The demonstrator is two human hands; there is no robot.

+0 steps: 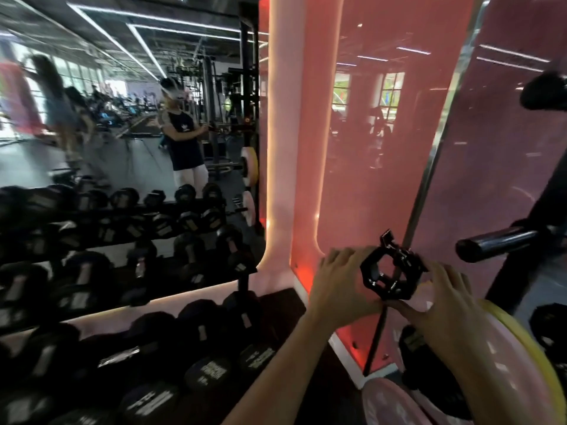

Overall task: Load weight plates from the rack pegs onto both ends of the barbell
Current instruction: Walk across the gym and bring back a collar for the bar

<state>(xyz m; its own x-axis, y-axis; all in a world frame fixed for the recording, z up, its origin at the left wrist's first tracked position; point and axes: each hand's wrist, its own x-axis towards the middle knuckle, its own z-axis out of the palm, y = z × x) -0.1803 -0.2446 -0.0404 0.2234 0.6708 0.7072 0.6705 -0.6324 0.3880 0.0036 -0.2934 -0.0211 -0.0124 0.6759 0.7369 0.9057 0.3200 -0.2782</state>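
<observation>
A black barbell collar (391,271) is held between left hand (340,285) and right hand (441,299), fingers curled on its rim. Bare barbell sleeve (497,243) is seen at right, near. Pink weight plate (506,363) sits below. Loading judged unfinished. Dumbbell rack (122,302), mirror (122,118), pink wall (383,148).

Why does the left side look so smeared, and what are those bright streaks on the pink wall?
Head view: the left edge, dumbbell rack included, is motion-blurred and bent by the wide lens; the streaks are ceiling lights reflected in the glossy pink panel; the black collar between left hand and right hand stays fairly sharp.
</observation>
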